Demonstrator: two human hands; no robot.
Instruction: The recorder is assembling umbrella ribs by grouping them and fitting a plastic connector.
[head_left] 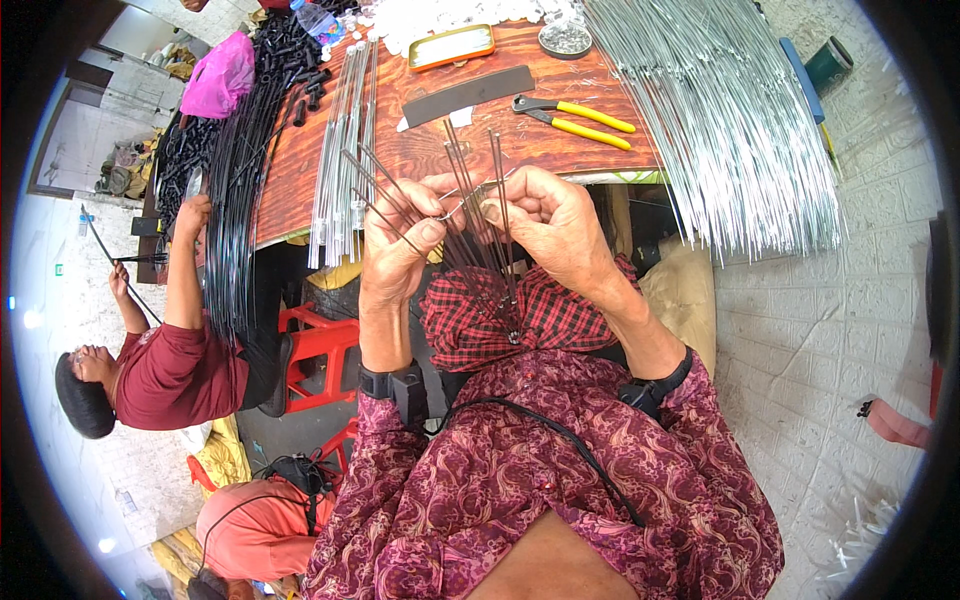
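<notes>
Over my lap, my left hand [400,235] is closed, its thumb and forefinger pinching a thin silvery wire [462,193]. Facing it, my right hand [555,222] also has its thumb and fingers pressed together on this wire. Several slim dark metal rods [506,262] rise between the hands and fan out at their upper ends. Some lean past the left fingers. Lower down, the rods gather at a small dark hub [514,337], which rests against a red-and-black checked cloth [455,310] on my lap. My fingers partly hide where wire and rods meet.
On the wooden table [560,85] ahead lie yellow-handled pliers [575,120], a dark flat bar [468,97], a shallow tin [450,47] and a round dish [565,40]. Silvery rods [730,130] overhang the right edge; more rods [342,160] lie left. A person [175,370] sits left, handling black rods [240,200].
</notes>
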